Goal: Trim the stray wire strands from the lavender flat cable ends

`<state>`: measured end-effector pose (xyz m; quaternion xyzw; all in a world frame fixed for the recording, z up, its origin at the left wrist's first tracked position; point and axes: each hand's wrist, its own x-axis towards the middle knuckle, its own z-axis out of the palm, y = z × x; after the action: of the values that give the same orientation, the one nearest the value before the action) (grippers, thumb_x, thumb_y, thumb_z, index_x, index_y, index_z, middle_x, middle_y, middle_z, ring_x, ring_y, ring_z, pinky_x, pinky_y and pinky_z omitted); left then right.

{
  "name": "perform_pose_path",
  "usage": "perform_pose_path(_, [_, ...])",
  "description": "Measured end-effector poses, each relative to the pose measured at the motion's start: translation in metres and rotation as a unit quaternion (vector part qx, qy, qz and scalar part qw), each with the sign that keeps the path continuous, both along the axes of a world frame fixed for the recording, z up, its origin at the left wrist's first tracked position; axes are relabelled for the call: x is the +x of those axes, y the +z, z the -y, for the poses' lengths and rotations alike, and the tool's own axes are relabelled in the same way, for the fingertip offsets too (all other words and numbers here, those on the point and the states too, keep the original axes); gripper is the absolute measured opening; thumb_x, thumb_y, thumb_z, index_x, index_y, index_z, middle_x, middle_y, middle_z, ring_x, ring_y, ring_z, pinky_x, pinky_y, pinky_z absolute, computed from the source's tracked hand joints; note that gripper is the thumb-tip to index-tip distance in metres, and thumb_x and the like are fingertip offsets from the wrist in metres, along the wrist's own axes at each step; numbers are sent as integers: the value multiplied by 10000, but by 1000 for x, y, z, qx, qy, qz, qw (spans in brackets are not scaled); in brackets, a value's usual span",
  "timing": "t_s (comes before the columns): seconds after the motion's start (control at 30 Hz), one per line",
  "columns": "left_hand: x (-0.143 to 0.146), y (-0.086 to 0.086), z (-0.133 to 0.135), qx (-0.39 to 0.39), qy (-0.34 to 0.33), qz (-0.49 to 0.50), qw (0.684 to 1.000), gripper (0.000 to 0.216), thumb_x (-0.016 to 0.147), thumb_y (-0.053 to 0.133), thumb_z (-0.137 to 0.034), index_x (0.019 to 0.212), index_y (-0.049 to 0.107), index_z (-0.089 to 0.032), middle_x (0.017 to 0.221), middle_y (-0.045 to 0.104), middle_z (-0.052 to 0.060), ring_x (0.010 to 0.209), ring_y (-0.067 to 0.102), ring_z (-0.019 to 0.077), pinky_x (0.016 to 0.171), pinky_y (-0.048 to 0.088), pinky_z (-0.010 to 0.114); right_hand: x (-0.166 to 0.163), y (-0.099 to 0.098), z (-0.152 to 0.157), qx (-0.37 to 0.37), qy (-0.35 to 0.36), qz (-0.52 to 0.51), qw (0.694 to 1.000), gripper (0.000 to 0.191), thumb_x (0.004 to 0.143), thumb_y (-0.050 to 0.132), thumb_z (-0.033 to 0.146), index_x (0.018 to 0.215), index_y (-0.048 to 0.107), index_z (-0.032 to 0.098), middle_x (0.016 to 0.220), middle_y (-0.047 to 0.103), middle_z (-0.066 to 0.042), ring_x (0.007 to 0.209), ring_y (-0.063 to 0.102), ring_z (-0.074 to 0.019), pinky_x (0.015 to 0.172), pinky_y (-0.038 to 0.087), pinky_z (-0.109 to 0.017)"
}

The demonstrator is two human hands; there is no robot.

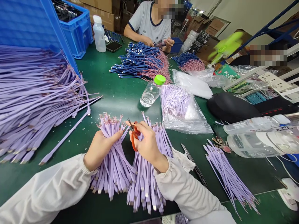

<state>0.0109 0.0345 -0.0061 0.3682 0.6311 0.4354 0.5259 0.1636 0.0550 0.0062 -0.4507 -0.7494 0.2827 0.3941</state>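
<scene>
My left hand is closed round a bundle of flat purple cables, their frayed copper ends fanning up above the thumb. My right hand grips small orange-handled scissors, whose dark pointed blades reach toward the frayed ends of that bundle. Beneath my right hand lies a second bundle of purple cables, with its connector ends toward me. To the left, one loose purple cable rests on the green table.
A big heap of purple cables lies left by a blue crate. Ahead stand a green-capped bottle and a bag of cables. Tweezers and another cable bundle lie right. Across sits a person with blue cables.
</scene>
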Motion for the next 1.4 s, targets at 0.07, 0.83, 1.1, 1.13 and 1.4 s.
perform_pose_path(0.07, [0, 0, 0, -6, 2, -4, 1000, 472, 611, 717, -496, 925, 694, -144, 1011, 721, 97, 1017, 624, 331, 911, 449, 432, 0, 0, 0, -9, -3, -7, 1000, 250, 786, 500, 158, 953, 684, 179, 692, 432, 14, 598, 449, -107, 580, 422, -238])
perform_pose_path(0.83, [-3, 0, 1, -18, 40, 15, 999, 407, 618, 704, -506, 811, 668, -149, 902, 709, 80, 919, 622, 299, 814, 453, 376, -8, 23, 22, -541, 153, -201, 802, 284, 729, 632, 409, 636, 486, 183, 400, 426, 91, 370, 454, -70, 449, 476, -217])
perform_pose_path(1.1, [-3, 3, 0, -13, 34, 16, 999, 349, 610, 703, -495, 695, 609, -170, 746, 667, 35, 766, 602, 244, 761, 441, 351, -11, 15, 20, -560, 128, -234, 785, 283, 734, 639, 377, 616, 523, 147, 380, 477, 67, 333, 427, -52, 389, 471, -188])
perform_pose_path(1.13, [-2, 3, 0, -13, 35, 16, 999, 348, 606, 704, -495, 687, 605, -171, 730, 662, 30, 749, 599, 238, 752, 441, 347, -10, 14, 20, -560, 127, -236, 784, 286, 734, 644, 376, 616, 526, 144, 380, 476, 67, 333, 422, -51, 390, 478, -193])
perform_pose_path(1.4, [0, 5, 0, 2, 41, 9, 999, 340, 591, 710, -494, 640, 594, -178, 681, 658, 14, 688, 596, 218, 699, 455, 319, -10, 10, 20, -557, 127, -248, 783, 280, 729, 650, 378, 626, 531, 146, 386, 472, 78, 321, 426, -50, 369, 467, -188])
